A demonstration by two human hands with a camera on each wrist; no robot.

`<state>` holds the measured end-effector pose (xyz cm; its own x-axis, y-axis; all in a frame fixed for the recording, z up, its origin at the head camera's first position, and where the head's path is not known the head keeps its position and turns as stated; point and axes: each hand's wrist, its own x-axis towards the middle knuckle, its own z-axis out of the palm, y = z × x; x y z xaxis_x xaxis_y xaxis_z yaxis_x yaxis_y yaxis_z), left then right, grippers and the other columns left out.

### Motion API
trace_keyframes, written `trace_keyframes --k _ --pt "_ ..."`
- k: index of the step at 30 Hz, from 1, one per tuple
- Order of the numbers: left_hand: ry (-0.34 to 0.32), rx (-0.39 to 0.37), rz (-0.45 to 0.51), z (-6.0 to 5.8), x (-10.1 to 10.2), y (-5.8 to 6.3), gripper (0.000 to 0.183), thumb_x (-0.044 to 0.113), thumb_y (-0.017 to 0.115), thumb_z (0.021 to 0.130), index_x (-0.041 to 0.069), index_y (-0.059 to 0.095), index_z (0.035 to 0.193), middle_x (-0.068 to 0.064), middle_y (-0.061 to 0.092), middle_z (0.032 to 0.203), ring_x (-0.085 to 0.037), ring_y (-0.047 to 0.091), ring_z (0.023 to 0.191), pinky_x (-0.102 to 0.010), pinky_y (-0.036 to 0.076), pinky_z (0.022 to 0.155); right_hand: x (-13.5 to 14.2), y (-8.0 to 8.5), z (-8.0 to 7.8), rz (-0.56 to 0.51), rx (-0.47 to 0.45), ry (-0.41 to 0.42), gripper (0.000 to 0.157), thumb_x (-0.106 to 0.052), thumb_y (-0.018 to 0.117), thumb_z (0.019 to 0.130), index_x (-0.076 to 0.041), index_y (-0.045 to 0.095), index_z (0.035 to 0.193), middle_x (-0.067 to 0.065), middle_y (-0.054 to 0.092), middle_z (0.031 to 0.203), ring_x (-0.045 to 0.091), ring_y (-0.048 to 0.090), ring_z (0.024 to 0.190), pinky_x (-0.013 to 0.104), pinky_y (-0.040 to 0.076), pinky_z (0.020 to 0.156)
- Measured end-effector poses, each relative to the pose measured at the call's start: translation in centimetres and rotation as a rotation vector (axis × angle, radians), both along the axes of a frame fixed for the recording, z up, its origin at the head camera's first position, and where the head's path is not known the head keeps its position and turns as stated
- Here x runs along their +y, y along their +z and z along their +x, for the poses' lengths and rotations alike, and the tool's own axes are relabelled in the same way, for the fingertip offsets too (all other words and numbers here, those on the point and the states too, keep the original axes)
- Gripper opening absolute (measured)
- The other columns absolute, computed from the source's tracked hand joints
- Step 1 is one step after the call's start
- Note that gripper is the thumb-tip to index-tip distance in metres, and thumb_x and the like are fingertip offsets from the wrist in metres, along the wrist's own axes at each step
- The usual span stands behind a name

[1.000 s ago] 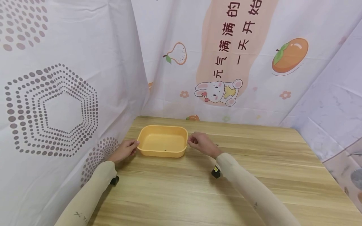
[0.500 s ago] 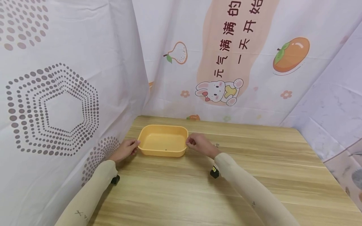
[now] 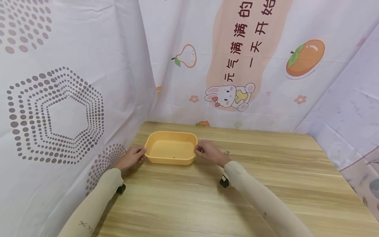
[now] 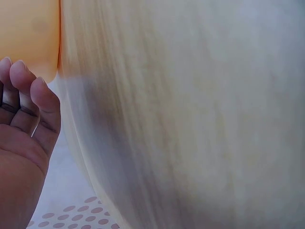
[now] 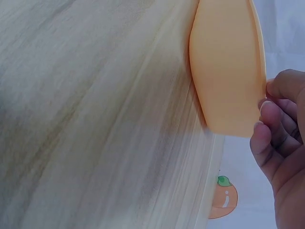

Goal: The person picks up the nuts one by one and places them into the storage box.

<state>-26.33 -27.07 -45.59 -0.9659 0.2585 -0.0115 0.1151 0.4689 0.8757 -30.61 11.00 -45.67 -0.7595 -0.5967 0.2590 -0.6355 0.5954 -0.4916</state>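
Note:
A shallow yellow plastic basin (image 3: 171,149) with rounded corners sits on the wooden table, close to the left curtain. At its left end my left hand (image 3: 131,157) holds the rim, thumb on top and fingers bent beneath. The left wrist view shows several fingers (image 4: 45,95) by the basin wall (image 4: 28,33); the thumb is out of sight there. On the opposite end, my right hand (image 3: 211,152) pinches the rim between thumb and forefinger. In the right wrist view, the remaining fingers (image 5: 271,117) curl near the basin's outer wall (image 5: 228,67). A small dark speck lies inside the basin.
The wooden table (image 3: 189,200) reaches to a printed curtain (image 3: 177,85) at the back. Another curtain (image 3: 68,115) hangs close beside my left arm. Dark wrist devices (image 3: 224,181) show under the sleeves. Small grey marks (image 3: 226,152) appear beyond my right wrist.
My right hand has shifted slightly left, and its fingertips have come onto the basin's right rim. The left hand and the basin stay practically in place.

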Motion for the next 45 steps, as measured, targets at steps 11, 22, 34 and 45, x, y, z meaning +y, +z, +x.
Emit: trace_keyframes --k 11,22,34,45 --pt "0.010 -0.007 -0.011 0.3 0.1 0.0 0.042 0.025 0.046 0.102 -0.016 0.052 0.091 -0.029 0.054 0.080 -0.036 0.052 0.067 -0.041 0.050 0.058 0.4 -0.1 0.4 -0.012 -0.026 -0.037 0.005 -0.018 0.068 0.090 -0.014 0.069 0.089 -0.011 0.059 0.076 0.005 0.053 0.068 0.023 0.047 0.059" --pt "0.011 -0.010 -0.020 0.4 0.1 0.0 0.037 0.020 0.044 0.103 -0.014 0.053 0.093 -0.030 0.054 0.082 -0.038 0.053 0.069 -0.041 0.051 0.059 2.6 -0.8 0.3 0.037 -0.011 -0.097 0.008 -0.020 0.068 0.090 -0.022 0.064 0.083 -0.012 0.057 0.072 0.006 0.052 0.065 0.025 0.044 0.058" --pt "0.008 -0.013 0.004 -1.3 -1.0 -2.3 0.041 0.025 0.044 0.103 -0.013 0.052 0.091 -0.030 0.053 0.082 -0.031 0.052 0.066 -0.041 0.050 0.057 6.5 -2.3 0.1 0.068 -0.009 -0.168 0.006 -0.023 0.067 0.090 -0.022 0.065 0.085 -0.013 0.057 0.071 0.006 0.052 0.064 0.026 0.044 0.057" --pt "0.030 0.025 -0.014 -1.7 -1.2 -3.2 0.045 0.035 0.046 0.101 -0.007 0.054 0.088 -0.016 0.054 0.076 -0.020 0.050 0.062 -0.034 0.049 0.054 9.8 -3.1 0.1 0.102 -0.005 -0.214 0.006 -0.024 0.069 0.089 -0.020 0.065 0.086 -0.011 0.057 0.071 0.007 0.051 0.064 0.028 0.043 0.059"
